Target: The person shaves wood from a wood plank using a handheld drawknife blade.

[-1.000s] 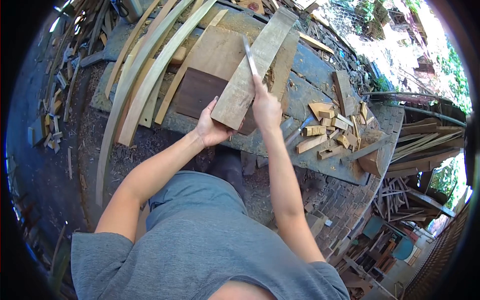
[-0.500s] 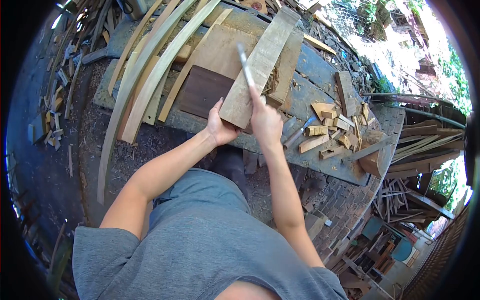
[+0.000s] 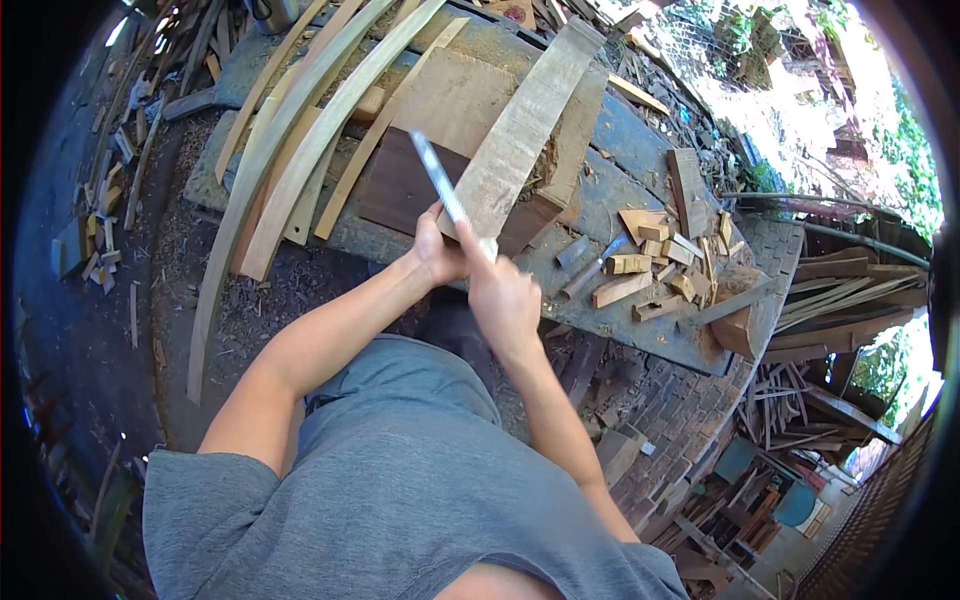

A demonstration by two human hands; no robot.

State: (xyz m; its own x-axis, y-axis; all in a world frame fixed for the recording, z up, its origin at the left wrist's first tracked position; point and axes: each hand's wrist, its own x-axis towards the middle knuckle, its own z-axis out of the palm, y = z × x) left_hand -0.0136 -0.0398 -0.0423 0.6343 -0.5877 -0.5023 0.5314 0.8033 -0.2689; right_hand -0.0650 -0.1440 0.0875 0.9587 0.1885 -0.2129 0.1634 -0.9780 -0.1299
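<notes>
A long pale wooden plank slants across the bench, its near end toward my body. My left hand is closed around the left edge of that near end. Held in my right hand is a narrow, flat metal tool that looks like a file. It points up and left, across the plank's near corner and in front of a dark brown board. My right fist is at the plank's end and hides the tool's handle and part of that end.
Several long curved wooden strips lie at the left of the bench. A chisel-like tool and several small wood blocks lie to the right. A thick timber block sits beneath the plank.
My right hand has moved left and down toward me with the file, which has swung further left. My left hand keeps its hold on the plank.
</notes>
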